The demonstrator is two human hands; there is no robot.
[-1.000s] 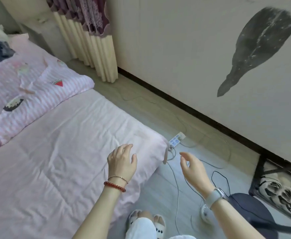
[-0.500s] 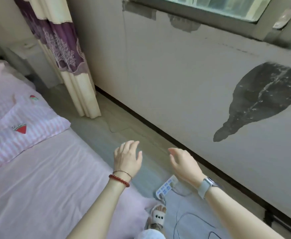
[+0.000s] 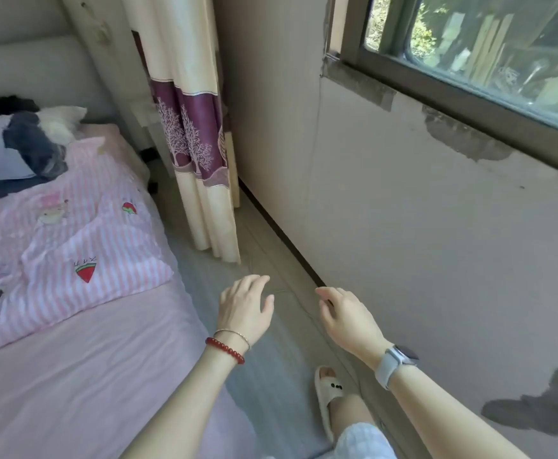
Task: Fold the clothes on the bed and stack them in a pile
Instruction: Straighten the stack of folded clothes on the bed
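Dark clothes (image 3: 16, 150) newly in view; left hand (image 3: 243, 308), right hand (image 3: 347, 318) still empty, relaxed.

Your arms are bare, no sleeves. Left wrist: red bead bracelet (image 3: 225, 350) plus thin metal bangle (image 3: 233, 334). Right wrist: smartwatch (image 3: 398, 360), pale grey band, dark face. Cream slide sandal (image 3: 328, 394) with two black dots on the strap; light checked trouser leg (image 3: 363, 442).

We see bright daylight entering through the window (image 3: 489, 54) at far right, leaving the room evenly lit with soft shadows. Straight lines bow toward the edges, and the far-left clothes (image 3: 16, 144) look slightly soft, perhaps from motion.
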